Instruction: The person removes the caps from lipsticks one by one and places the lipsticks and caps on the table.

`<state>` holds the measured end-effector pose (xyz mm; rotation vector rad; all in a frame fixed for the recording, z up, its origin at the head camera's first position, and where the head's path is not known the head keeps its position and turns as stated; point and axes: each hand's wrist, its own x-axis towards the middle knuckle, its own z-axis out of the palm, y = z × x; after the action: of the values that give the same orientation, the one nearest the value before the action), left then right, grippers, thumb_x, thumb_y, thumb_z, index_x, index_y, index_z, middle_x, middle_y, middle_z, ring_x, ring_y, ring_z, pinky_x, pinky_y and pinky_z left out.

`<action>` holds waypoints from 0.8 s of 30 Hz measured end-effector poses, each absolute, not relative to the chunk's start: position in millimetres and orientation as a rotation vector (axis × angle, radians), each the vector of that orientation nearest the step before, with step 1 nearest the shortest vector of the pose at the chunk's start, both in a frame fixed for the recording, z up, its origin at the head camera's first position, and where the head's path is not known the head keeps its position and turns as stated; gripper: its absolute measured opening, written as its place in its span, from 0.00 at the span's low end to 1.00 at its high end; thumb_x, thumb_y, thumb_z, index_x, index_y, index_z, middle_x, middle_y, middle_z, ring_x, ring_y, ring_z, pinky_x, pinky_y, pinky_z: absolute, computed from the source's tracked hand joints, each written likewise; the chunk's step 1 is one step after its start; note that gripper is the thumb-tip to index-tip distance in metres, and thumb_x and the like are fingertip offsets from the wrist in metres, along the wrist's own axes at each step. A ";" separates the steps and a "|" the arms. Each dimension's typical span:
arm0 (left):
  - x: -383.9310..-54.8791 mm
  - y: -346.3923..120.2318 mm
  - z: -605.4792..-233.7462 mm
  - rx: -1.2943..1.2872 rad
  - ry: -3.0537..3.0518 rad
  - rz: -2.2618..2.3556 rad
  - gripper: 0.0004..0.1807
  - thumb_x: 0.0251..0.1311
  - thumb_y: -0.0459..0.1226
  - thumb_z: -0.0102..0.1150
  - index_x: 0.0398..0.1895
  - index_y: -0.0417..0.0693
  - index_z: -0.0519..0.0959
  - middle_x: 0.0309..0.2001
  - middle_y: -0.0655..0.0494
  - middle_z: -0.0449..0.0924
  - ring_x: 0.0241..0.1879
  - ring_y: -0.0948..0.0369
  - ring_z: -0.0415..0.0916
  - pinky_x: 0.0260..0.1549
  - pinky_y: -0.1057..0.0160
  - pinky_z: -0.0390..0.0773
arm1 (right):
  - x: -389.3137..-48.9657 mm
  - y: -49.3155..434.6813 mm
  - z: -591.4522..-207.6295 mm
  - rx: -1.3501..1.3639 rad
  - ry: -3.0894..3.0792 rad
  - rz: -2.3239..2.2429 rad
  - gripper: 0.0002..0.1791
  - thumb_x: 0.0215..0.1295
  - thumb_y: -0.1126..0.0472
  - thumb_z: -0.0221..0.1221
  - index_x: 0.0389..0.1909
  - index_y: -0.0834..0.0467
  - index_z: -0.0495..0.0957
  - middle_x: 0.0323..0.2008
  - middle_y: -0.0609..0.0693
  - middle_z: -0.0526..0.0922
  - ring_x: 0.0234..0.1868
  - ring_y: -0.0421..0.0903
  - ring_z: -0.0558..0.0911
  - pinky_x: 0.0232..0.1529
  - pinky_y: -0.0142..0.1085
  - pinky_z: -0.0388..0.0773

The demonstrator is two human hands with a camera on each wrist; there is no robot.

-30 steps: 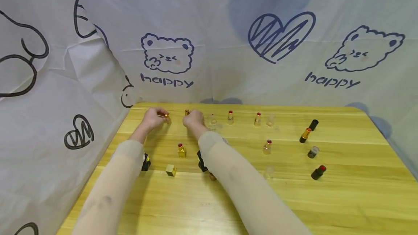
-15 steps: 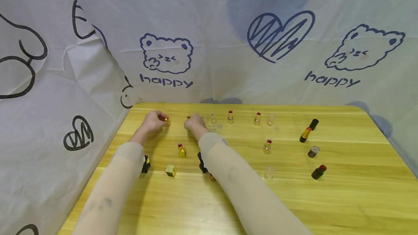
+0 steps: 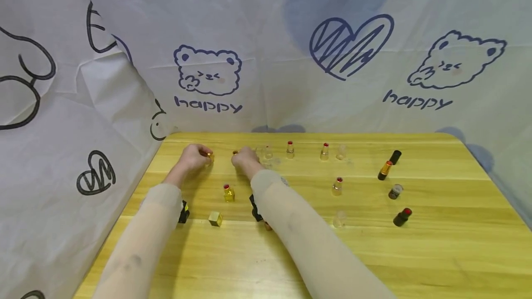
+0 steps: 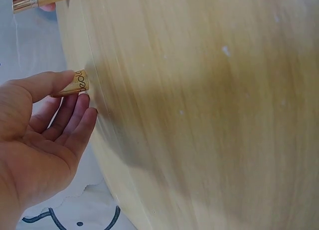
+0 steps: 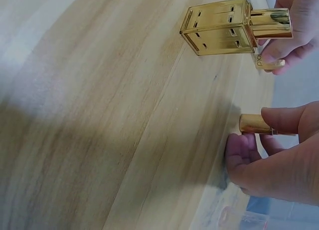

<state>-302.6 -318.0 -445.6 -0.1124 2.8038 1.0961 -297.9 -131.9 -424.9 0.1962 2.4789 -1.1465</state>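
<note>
At the far left of the table, my left hand [image 3: 193, 158] pinches a small gold lipstick piece [image 4: 79, 82] with dark lettering between thumb and fingers. Beside it, my right hand [image 3: 247, 159] grips a gold lipstick tube [image 5: 253, 123], held upright at or just above the wood; whether it touches cannot be told. The two gold pieces are apart. Nearer the body, a square gold lipstick [image 3: 229, 193] stands with its red tip showing, and its square gold cap [image 3: 215, 218] is in front of it. A clear cap [image 5: 241, 220] is close to my right hand.
Several open lipsticks stand on the wooden table [image 3: 449, 253], including a gold one [image 3: 290, 150] at the back and a black one [image 3: 402, 217] at right. Clear caps [image 3: 339, 218] and a black cap [image 3: 395, 157] are among them. A printed cloth [image 3: 266, 50] hangs behind.
Both hands have come down a little with their gold pieces, closer to the table. The head view has shifted slightly. The other lipsticks and caps stay in place.
</note>
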 end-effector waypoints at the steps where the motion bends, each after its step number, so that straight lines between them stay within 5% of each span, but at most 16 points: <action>1: -302.5 -318.4 -445.5 -0.101 2.805 1.088 0.16 0.65 0.26 0.63 0.55 0.30 0.81 0.51 0.37 0.80 0.48 0.48 0.77 0.46 0.59 0.81 | -299.2 -132.4 -426.0 0.194 2.475 -1.139 0.14 0.77 0.60 0.53 0.56 0.62 0.80 0.51 0.57 0.80 0.38 0.51 0.70 0.31 0.38 0.63; 9: -305.8 -317.2 -445.2 -0.082 2.772 1.127 0.23 0.67 0.27 0.63 0.63 0.27 0.74 0.57 0.33 0.77 0.56 0.43 0.76 0.56 0.52 0.80 | -313.4 -136.2 -431.8 0.245 2.364 -1.249 0.07 0.77 0.63 0.53 0.45 0.60 0.79 0.55 0.57 0.80 0.29 0.47 0.65 0.26 0.38 0.59; 18: -310.4 -320.0 -440.7 -0.098 2.735 1.210 0.37 0.70 0.32 0.62 0.76 0.27 0.58 0.72 0.30 0.64 0.70 0.37 0.65 0.71 0.44 0.69 | -301.5 -134.8 -398.5 0.241 2.457 -1.411 0.21 0.63 0.68 0.60 0.58 0.67 0.78 0.52 0.60 0.81 0.39 0.52 0.78 0.29 0.35 0.72; 21: -310.5 -322.4 -435.4 -0.064 2.779 1.191 0.39 0.71 0.35 0.60 0.78 0.28 0.55 0.75 0.30 0.59 0.73 0.36 0.61 0.72 0.42 0.66 | -298.6 -134.3 -382.9 0.187 2.433 -1.516 0.30 0.63 0.67 0.63 0.67 0.65 0.74 0.59 0.59 0.80 0.40 0.51 0.77 0.37 0.36 0.79; 24: -309.4 -322.8 -428.6 -0.010 2.843 1.143 0.40 0.72 0.39 0.59 0.79 0.30 0.54 0.78 0.30 0.56 0.74 0.35 0.58 0.73 0.38 0.64 | -298.5 -131.1 -367.4 0.116 2.376 -1.614 0.37 0.64 0.66 0.64 0.75 0.62 0.67 0.68 0.59 0.75 0.53 0.54 0.80 0.57 0.43 0.82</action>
<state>-309.4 -322.8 -428.6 -0.0099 2.8434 1.1428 -298.5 -131.1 -367.4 0.1164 2.3763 -1.6139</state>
